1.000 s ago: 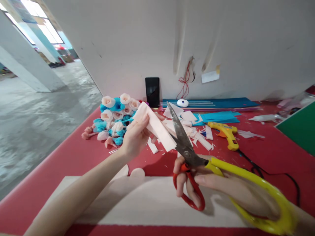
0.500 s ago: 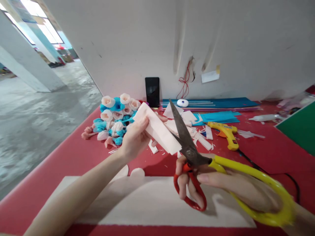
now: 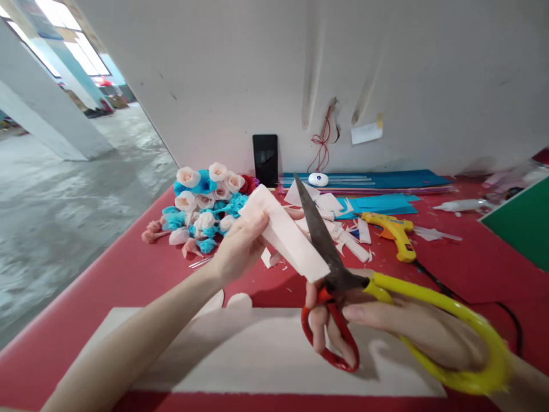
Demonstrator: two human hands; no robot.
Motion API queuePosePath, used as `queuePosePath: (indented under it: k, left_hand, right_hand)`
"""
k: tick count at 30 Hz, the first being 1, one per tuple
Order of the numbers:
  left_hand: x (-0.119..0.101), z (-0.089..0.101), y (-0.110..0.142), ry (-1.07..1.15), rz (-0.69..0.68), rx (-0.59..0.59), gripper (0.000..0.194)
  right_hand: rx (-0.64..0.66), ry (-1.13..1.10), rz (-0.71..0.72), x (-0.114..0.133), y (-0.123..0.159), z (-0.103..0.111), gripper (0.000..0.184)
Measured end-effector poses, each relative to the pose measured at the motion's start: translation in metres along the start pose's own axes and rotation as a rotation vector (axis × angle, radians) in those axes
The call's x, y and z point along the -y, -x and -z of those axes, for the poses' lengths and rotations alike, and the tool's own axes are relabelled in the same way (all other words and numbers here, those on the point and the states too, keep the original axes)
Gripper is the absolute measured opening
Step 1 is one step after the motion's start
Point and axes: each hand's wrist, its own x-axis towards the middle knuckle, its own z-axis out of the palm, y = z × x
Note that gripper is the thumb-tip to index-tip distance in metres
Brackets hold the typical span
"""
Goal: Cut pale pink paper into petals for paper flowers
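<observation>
My left hand (image 3: pixel 240 246) pinches a folded strip of pale pink crepe paper (image 3: pixel 287 232) between thumb and fingers, above the table. The strip slants down to the right, and its lower end lies between the blades of the scissors (image 3: pixel 319 234). My right hand (image 3: pixel 386 320) grips these scissors, with fingers through the red loop and the thumb side in the large yellow loop. The blades stand apart, the upper one in plain view and the lower one hidden behind the paper. Under both hands a wide pale sheet (image 3: pixel 257 360) lies flat, with two rounded cut pieces (image 3: pixel 239 301) at its far edge.
Pink and blue paper flowers (image 3: pixel 203 203) are heaped at the left. Behind the blades lie paper scraps (image 3: pixel 354 246). A yellow glue gun (image 3: pixel 394 232) with a black cord rests at the right. A black phone (image 3: pixel 265 160) leans on the wall; blue sheets (image 3: pixel 386 204) lie nearby.
My left hand has moved the folded paper down and to the right, deeper between the scissor blades. The scissors have shifted only slightly; the table items stay put.
</observation>
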Motion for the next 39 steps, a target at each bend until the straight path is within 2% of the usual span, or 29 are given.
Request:
queuePosePath:
  k: [7, 18, 22, 27, 35, 39]
  left_hand:
    - [-0.001, 0.0, 0.001, -0.004, -0.001, 0.053, 0.038]
    - [-0.003, -0.002, -0.001, -0.05, -0.006, 0.166, 0.05]
    - [-0.001, -0.004, 0.0, -0.018, 0.022, 0.149, 0.048]
    - [0.005, 0.004, 0.004, -0.034, 0.051, 0.107, 0.041]
    - [-0.003, 0.003, 0.004, -0.074, 0.046, 0.109, 0.031]
    - [-0.003, 0.001, 0.003, -0.1, 0.039, 0.035, 0.031]
  right_hand:
    - [-0.007, 0.013, 0.029, -0.001, -0.002, 0.001, 0.018]
    - [0.081, 0.043, -0.026, 0.003, 0.0, 0.009, 0.016]
    - [0.086, 0.041, -0.011, 0.001, -0.001, 0.009, 0.016]
    - [0.049, 0.028, 0.007, 0.002, -0.003, 0.005, 0.015]
    - [0.012, 0.152, -0.004, 0.002, -0.002, 0.006, 0.02]
    - [0.018, 0.164, -0.012, 0.001, -0.003, 0.006, 0.024]
